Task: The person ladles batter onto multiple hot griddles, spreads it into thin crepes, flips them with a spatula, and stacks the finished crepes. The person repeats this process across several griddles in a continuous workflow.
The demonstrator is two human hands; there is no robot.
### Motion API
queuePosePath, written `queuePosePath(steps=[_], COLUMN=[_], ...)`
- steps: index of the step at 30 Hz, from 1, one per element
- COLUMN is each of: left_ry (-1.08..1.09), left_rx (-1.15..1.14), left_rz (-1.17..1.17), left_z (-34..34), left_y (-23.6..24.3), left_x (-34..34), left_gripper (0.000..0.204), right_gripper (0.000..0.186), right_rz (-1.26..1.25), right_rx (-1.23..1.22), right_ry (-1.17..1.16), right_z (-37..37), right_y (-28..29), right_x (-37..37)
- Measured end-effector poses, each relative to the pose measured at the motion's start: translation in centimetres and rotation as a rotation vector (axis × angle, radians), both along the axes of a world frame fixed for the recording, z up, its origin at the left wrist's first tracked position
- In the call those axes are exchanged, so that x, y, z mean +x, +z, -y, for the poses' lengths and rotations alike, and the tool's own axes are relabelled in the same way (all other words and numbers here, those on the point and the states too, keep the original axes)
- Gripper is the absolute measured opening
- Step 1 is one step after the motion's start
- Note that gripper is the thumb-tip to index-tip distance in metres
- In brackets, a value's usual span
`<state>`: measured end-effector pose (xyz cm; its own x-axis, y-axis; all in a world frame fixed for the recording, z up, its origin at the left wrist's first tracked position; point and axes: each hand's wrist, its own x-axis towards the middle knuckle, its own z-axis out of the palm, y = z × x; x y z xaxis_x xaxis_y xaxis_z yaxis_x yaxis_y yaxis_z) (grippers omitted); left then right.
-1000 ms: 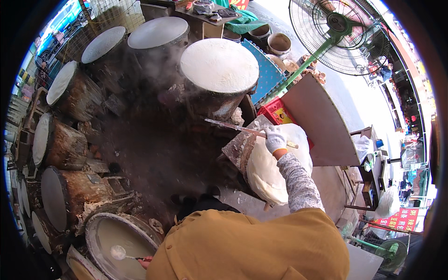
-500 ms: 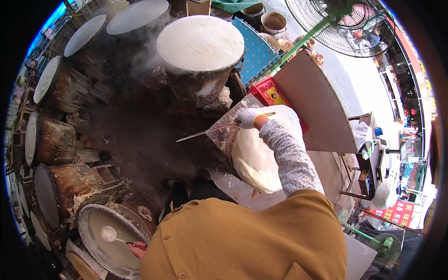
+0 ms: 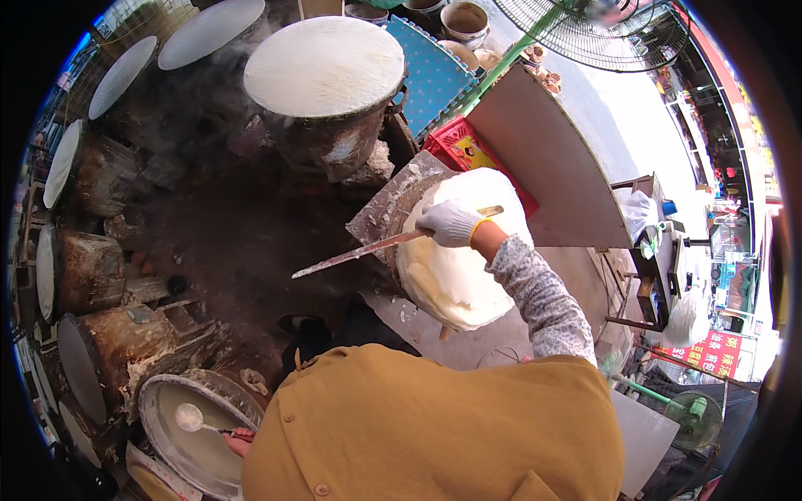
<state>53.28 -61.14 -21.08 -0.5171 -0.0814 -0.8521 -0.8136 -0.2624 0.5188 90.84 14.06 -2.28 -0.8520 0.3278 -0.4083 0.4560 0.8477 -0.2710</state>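
My right hand [image 3: 451, 223], in a white knit glove with a yellow cuff, is closed around a long flat wooden stick [image 3: 351, 255]. The stick points left, its far end whitened with residue. Below this hand lies a stack of large, thin, pale round pancakes [image 3: 459, 280] on a round woven base. At the lower left my bare left hand [image 3: 240, 441] grips the dark handle of a ladle [image 3: 189, 417]. The ladle's round bowl is over a wide tub [image 3: 150, 434] of pale batter and looks coated with it. My body hides part of the left hand.
A round griddle [image 3: 326, 67] covered with a pale layer stands on a drum stove ahead. Several more griddles [image 3: 81, 367] curve along the left, with steam near them. Beyond the stack are a red crate [image 3: 459, 146], a brown board [image 3: 555, 159] and a large fan [image 3: 601, 29].
The view has shifted, moving the griddles and stack leftward in the picture. My gloved hand and stick are now farther over the stack. The ladle stays at the tub.
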Motion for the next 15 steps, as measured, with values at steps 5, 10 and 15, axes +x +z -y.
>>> queuePosePath(steps=[5,10,15], left_ry=[-0.019,-0.04,-0.038], left_rx=[-0.041,-0.051,-0.051], left_rz=[0.007,-0.008,0.009], left_z=[-0.9,-1.5,-3.3], left_y=[-1.1,-1.3,0.1], left_x=[-1.5,-3.1,-4.2], left_gripper=[0.057,0.057,0.057], right_gripper=[0.013,0.012,0.01], right_rz=[0.104,0.104,-0.028], right_rx=[0.059,0.059,0.029], right_ry=[-0.028,-0.089,-0.161], right_z=[6.2,10.4,11.5], right_y=[0.8,-5.1,-6.9], right_x=[1.7,1.8,2.4])
